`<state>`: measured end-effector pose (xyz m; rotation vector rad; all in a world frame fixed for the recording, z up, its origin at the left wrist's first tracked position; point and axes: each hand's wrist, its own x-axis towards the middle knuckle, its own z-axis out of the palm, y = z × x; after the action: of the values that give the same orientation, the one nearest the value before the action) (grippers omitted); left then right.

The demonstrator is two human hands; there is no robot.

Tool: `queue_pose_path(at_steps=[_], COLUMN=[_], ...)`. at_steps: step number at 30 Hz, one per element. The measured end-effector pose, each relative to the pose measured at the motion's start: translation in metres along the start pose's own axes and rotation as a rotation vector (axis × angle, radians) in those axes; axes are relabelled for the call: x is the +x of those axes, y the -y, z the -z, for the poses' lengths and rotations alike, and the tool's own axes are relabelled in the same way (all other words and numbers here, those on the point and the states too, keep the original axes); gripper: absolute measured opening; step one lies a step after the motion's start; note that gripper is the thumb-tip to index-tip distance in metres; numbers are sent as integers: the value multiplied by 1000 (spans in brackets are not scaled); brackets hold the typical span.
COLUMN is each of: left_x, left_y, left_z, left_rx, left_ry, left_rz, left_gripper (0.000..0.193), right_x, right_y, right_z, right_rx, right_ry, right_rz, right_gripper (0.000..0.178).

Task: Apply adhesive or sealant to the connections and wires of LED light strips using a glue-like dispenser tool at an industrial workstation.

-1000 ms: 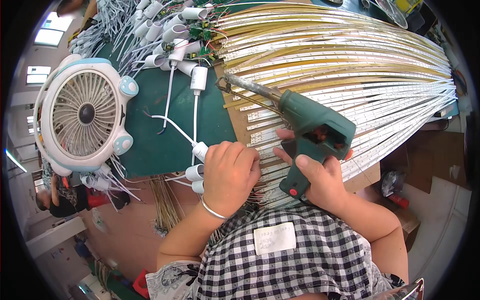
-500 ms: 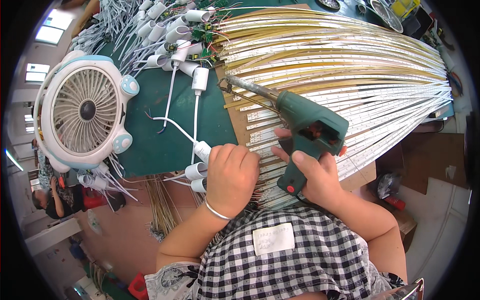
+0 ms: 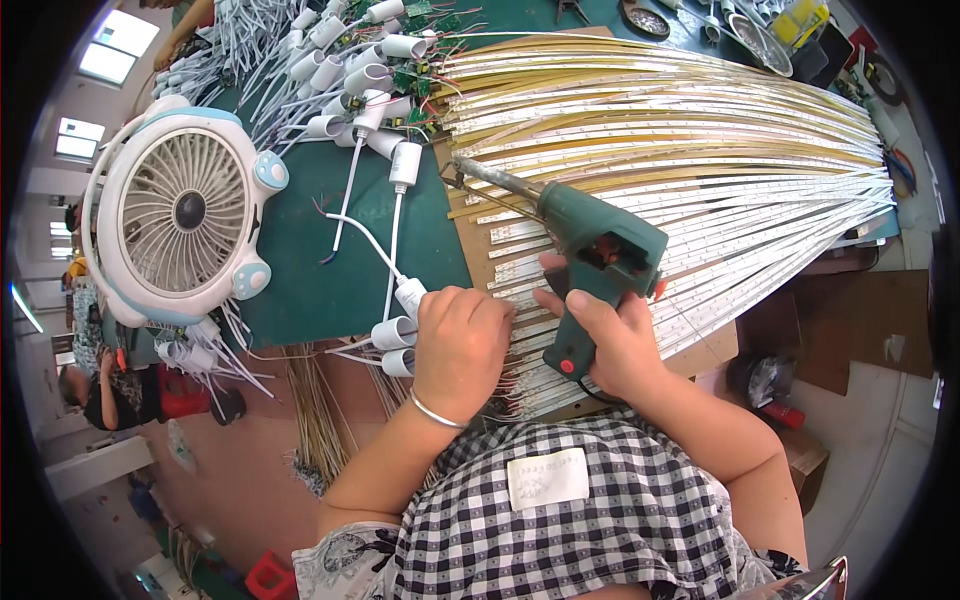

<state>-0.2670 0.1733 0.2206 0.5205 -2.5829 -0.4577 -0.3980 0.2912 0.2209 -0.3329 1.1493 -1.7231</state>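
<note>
My right hand (image 3: pixel 622 340) grips the handle of a green soldering gun (image 3: pixel 605 240), whose thumb lies over the grip. The gun's metal barrel points up and left, its tip above the near ends of white LED strips (image 3: pixel 600 262). Closed over those strip ends is my left hand (image 3: pixel 462 345), knuckles up. Its fingertips are turned under, so what they hold is hidden. Just beside it, a white end cap (image 3: pixel 409 294) on a white cable touches or nearly touches the hand. Two more white caps (image 3: pixel 393 333) sit against its left side.
A white and blue fan (image 3: pixel 185 215) stands on the green table (image 3: pixel 290 250) at left. White caps with cables and green circuit boards (image 3: pixel 370 75) pile up at the back. Metal dishes (image 3: pixel 647 20) lie at far right. Another person (image 3: pixel 110 390) is at lower left.
The soldering gun and my right hand have shifted slightly left. My left hand stays closed in nearly the same place; the whole view has moved a little.
</note>
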Motion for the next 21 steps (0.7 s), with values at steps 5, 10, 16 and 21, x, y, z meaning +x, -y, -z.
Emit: queue_pose_path(at_steps=[5, 10, 16, 21], left_x=[1, 5, 5, 6], left_y=[0, 0, -1, 1], left_z=[1, 3, -1, 0], left_rx=[-11, -28, 51, 43], left_ry=[40, 73, 74, 72], left_rz=[18, 33, 21, -9], left_gripper=[15, 17, 18, 17], right_x=[-2, -2, -2, -1], right_y=[1, 3, 3, 2], right_z=[-1, 0, 0, 0], right_rx=[-3, -25, -39, -68], right_ry=[6, 17, 23, 18], right_rz=[-2, 0, -5, -7], right_gripper=[56, 56, 57, 58])
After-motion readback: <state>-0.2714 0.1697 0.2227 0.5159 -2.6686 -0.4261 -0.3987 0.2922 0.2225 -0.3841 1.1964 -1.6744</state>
